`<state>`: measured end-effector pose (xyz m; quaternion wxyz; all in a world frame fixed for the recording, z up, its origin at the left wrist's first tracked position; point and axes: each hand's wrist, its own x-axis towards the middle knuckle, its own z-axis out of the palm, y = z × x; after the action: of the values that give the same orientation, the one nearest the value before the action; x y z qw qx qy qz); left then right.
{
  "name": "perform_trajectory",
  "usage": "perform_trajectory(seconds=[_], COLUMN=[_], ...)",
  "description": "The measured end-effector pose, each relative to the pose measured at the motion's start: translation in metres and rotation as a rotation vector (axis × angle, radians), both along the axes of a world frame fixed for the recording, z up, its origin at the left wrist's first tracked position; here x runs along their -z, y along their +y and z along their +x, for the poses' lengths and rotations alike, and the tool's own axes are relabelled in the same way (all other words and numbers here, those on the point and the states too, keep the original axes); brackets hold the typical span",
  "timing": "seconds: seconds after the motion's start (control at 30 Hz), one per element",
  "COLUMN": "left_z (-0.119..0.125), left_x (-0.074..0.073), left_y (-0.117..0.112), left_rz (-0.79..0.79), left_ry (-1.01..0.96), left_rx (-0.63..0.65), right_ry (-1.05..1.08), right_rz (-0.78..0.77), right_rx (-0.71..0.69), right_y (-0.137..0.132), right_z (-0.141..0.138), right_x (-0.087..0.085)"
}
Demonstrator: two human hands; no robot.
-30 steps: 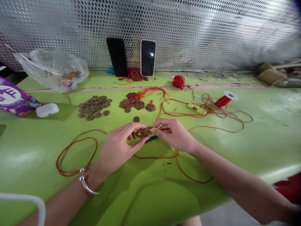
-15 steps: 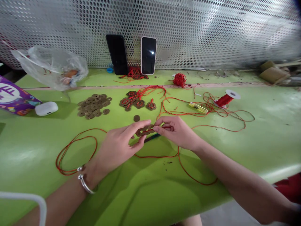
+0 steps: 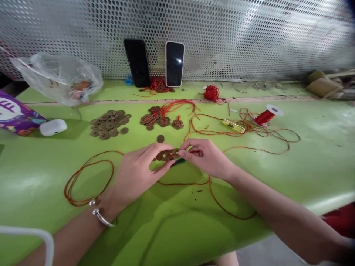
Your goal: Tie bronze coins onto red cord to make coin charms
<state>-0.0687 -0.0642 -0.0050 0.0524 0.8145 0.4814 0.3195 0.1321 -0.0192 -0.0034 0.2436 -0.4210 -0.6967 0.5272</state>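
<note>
Several overlapping brass-coloured coins (image 3: 168, 155) with holes, a red cord running across them, lie between my two hands. My left hand (image 3: 137, 168) curves round their left side, thumb and fingers closed on them. At their right end my right hand (image 3: 208, 157) pinches the red cord with thumb and forefinger, close against the last coin. A dark slender tool (image 3: 178, 162) lies just below the coins, partly covered; its kind is unclear. One loose coin (image 3: 160, 139) sits behind my left fingers. Long red cord (image 3: 183, 184) trails over the green table on both sides.
Behind are a coin pile (image 3: 109, 123), finished-looking coin clusters with red cord (image 3: 164, 121), a lighter-like yellow packet (image 3: 233, 126) and a red spool (image 3: 264, 117). Two phones (image 3: 174, 64) lean on the perforated metal wall. A white case (image 3: 53, 127) and plastic bag (image 3: 69, 81) stand left.
My left fingers have come down closer round the coins, and the coins have moved slightly left. The right hand keeps its pinch. The whole view has shifted a little.
</note>
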Motion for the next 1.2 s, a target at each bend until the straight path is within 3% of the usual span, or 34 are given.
perform_trajectory(seconds=[0.13, 0.63, 0.87, 1.2], left_z=[-0.001, -0.002, -0.003, -0.004], left_x=[-0.003, -0.007, -0.010, -0.011], left_y=[0.000, 0.002, 0.001, 0.000], left_rz=[0.005, -0.068, -0.108, -0.097], left_ry=[0.010, -0.021, -0.063, -0.067], left_rx=[0.033, 0.028, -0.005, 0.058], right_ry=[-0.057, -0.210, -0.166, -0.022], right_rz=[0.073, 0.662, 0.589, 0.454], right_rx=[-0.027, -0.126, -0.095, -0.065], right_y=[0.002, 0.008, 0.005, 0.004], right_z=[0.003, 0.018, 0.017, 0.017], right_x=[-0.003, -0.009, -0.007, -0.006])
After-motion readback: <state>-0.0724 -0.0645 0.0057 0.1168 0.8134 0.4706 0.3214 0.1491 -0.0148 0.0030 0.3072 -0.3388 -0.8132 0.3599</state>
